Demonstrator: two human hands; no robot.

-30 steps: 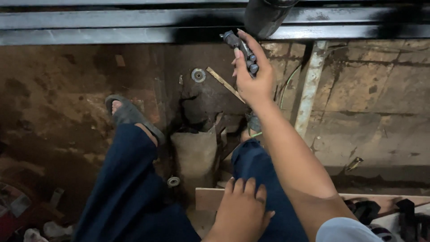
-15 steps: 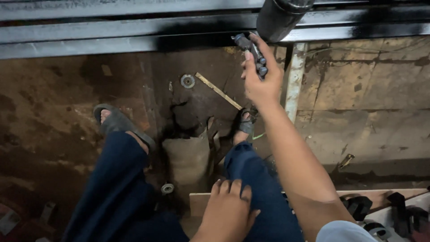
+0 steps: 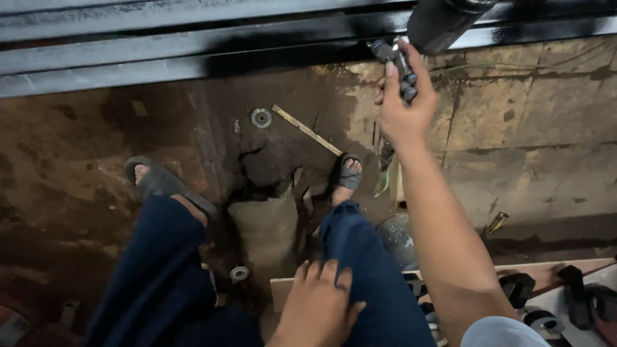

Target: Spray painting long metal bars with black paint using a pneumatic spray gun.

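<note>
Spray gun [image 3: 397,67] is clamped in the right hand [image 3: 403,106], raised to reach the black beam [image 3: 193,45]; left hand [image 3: 318,308] rests flat on the knee (bracing, likely).

A: Do we see any packages, labels, signs or screens in this view?

B: We see one limp grey-brown sack [image 3: 265,228] on the floor between the legs; nothing else qualifies.

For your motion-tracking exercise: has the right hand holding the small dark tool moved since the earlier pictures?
Yes. The right hand with its dark tool has risen toward the black metal beam; the tool's tip, earlier below the beam, now reaches its lower edge by the dark cylinder.
</note>
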